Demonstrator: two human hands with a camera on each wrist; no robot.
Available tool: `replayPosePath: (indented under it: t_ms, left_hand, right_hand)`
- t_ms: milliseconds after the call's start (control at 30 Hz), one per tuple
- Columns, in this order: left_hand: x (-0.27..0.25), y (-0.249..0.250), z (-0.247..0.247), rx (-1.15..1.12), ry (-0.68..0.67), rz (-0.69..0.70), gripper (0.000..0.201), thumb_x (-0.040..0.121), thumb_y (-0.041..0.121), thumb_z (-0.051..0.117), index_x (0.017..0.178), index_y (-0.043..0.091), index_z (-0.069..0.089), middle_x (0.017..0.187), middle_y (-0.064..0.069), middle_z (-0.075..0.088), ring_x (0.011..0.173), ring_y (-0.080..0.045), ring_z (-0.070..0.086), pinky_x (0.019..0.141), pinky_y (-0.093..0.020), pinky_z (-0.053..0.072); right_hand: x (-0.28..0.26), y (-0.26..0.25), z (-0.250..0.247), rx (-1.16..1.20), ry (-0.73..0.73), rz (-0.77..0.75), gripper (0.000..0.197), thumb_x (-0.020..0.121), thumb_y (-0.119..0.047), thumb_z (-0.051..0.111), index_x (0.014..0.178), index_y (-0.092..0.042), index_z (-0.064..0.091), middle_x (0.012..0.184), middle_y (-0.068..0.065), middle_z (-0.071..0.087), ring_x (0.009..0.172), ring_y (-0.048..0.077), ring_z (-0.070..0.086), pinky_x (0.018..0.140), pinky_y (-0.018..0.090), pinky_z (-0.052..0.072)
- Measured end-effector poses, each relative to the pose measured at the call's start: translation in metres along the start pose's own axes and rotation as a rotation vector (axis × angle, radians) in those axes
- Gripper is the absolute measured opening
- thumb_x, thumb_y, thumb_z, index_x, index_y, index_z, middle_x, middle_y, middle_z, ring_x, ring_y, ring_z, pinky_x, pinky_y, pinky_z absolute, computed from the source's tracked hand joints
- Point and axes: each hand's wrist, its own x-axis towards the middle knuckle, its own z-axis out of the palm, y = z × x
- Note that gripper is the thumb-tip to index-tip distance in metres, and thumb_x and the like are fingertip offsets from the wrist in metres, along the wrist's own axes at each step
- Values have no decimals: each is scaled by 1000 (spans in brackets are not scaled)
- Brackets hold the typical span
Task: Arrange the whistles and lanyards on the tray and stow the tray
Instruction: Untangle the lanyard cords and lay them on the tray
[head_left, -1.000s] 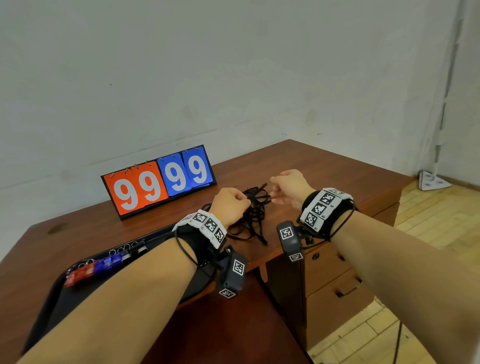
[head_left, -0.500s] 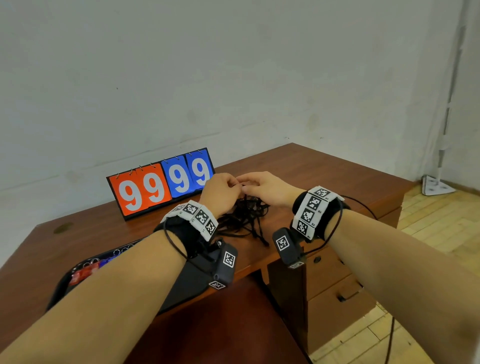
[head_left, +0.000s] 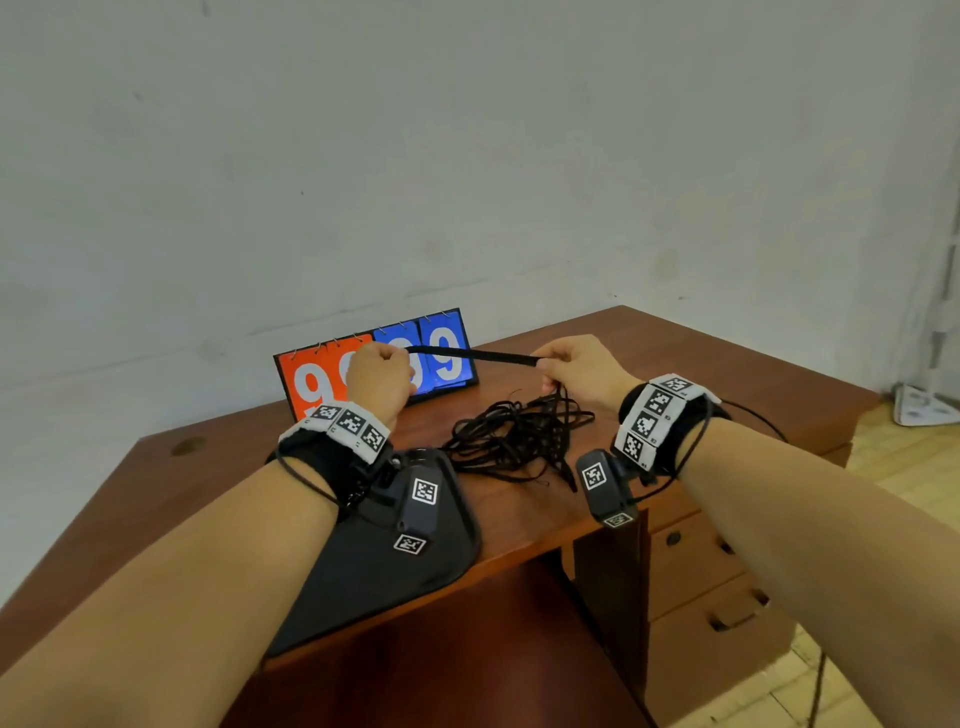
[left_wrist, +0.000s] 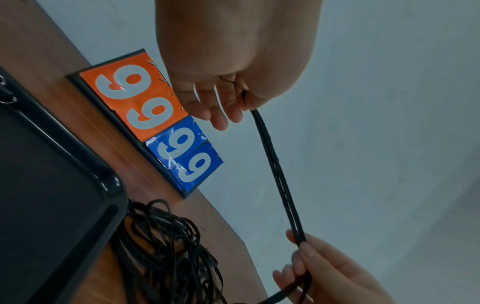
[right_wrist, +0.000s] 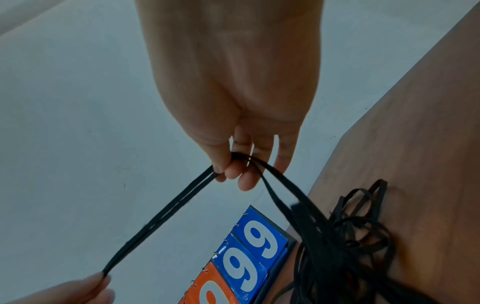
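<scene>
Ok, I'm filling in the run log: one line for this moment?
step: untangling lanyards | left hand: pinches lanyard end | right hand: pinches other end, taut | pile: on desk | tray: beside pile

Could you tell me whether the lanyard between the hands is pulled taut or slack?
Taut: the lanyard runs straight, doubled, from left hand to right hand.

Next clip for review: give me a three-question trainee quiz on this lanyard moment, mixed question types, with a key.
1. True or false: the left hand and right hand each have a grip on the same stretched lanyard.
2. Where does the tangled lanyard pile lie? A) on the desk beside the tray B) inside the tray C) on the floor
3. Fill in: every digit showing on the scoreboard is a ___.

Key: 1 true; 2 A; 3 nine
</scene>
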Motion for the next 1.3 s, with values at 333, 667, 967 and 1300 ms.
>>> replayPosePath:
  t_ms: [333, 667, 967, 1300]
  left_hand:
    - [14, -19, -33, -73, 150, -115, 21, 98, 12, 41, 105, 6, 60, 89, -9, 63, 62, -16, 59, 52, -27, 43]
    - [19, -37, -48, -89, 208, -199, 27, 101, 5, 39, 117, -2, 59, 105, -20, 67, 90, -35, 69, 49, -25, 40]
    - [47, -58, -62, -58, 174, -301, 32, 100, 15, 45, 122, -3, 59, 74, -1, 50, 82, -27, 57, 81, -43, 55]
    - [35, -54, -70, -3, 271, -204, 23, 94, 13, 44, 98, 5, 65, 80, -11, 66, 75, -31, 67, 68, -36, 51]
  right_hand:
    - [5, 17, -5, -76, 147, 56, 20, 97, -9, 53, 100, -14, 72, 67, 6, 67, 63, 19, 63, 70, 38, 57]
    - [6, 31, -10, -209, 185, 81, 24, 97, -8, 51, 105, -15, 73, 78, 1, 65, 68, 17, 60, 56, 19, 42]
    - [8, 51, -16, -202, 201, 174, 18, 97, -9, 53, 98, -13, 70, 68, -2, 62, 67, 20, 59, 68, 30, 47]
    - [-2, 63, -1, -388, 33, 380, 16, 94, -15, 59, 104, -10, 71, 96, 11, 72, 84, 22, 67, 74, 28, 50]
